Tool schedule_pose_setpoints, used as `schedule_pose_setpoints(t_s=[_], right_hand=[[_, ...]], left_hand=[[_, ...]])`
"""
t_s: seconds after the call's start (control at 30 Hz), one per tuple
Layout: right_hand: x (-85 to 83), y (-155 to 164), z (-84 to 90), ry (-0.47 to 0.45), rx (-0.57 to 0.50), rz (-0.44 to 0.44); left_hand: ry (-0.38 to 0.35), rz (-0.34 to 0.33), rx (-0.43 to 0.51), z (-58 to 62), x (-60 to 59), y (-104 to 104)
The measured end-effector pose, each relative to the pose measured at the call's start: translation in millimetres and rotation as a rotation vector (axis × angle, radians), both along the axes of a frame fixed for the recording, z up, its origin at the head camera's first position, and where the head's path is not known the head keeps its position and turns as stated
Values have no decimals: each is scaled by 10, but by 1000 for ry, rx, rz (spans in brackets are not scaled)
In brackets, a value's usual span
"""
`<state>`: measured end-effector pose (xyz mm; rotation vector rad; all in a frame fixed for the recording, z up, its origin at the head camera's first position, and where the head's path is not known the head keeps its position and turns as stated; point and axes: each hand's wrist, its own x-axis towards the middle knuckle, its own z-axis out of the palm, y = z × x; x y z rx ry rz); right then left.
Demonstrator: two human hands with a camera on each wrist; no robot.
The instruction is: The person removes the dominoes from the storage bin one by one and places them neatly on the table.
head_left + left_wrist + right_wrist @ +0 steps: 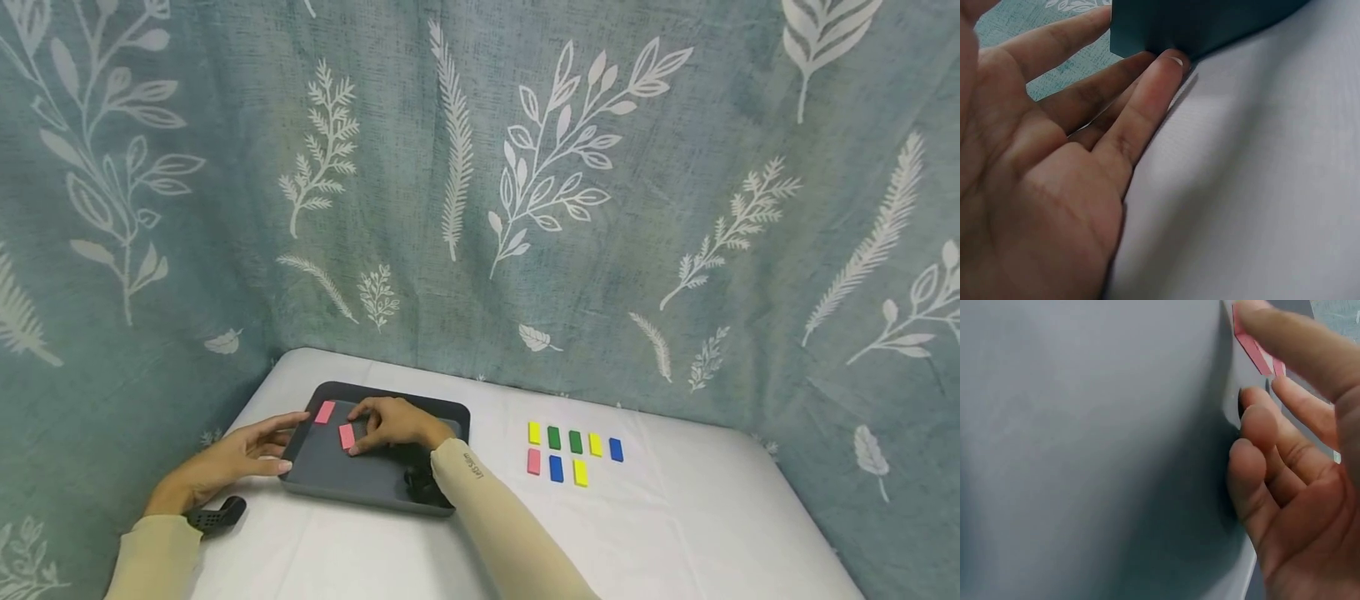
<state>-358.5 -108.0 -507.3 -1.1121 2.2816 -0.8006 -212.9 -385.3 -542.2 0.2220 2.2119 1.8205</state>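
Note:
A dark grey tray [360,495] lies on the white table, with two pink blocks in its left part. My right hand [393,421] reaches into the tray and holds the nearer pink block [347,437] between thumb and index finger. The right wrist view shows the thumb on one end of this pink block [1250,350] and the index fingertip by its other end. Close to the tray's far left corner lies the other pink block [325,412]. At the tray's left wall, my left hand [232,458] touches the outside with extended, loosely bent fingers, holding nothing.
Right of the tray, several small blocks stand in two rows on the table [675,533]: yellow [534,432], green [553,438], blue [617,450] and one pink [533,462]. A patterned curtain [480,317] hangs behind the table and at its sides.

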Motion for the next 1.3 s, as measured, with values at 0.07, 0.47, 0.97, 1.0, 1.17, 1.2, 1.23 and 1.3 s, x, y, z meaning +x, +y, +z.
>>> schedule_pose_setpoints(t_s=[0.07, 0.47, 0.97, 1.0, 1.17, 1.2, 1.23, 1.3], right_hand=[[-6, 38, -3, 9, 4, 10], [3, 230, 24, 62, -18, 4], [18, 833, 395, 182, -51, -4], [19, 880, 408, 184, -59, -6], [22, 1137, 451, 181, -88, -42], [24, 1186, 453, 180, -90, -49], [25, 1232, 447, 182, -88, -56], [32, 1321, 437, 186, -83, -69]], left_hand=[[-2, -5, -6, 8, -14, 26], [-6, -33, -12, 82, -41, 145], [-28, -25, -29, 35, 41, 70], [-27, -29, -29, 39, 47, 65], [-29, -42, -13, 43, 43, 62], [-30, -46, -7, 38, 42, 63], [-35, -50, 0, 32, 41, 63], [-35, -65, 13, 19, 37, 67]])
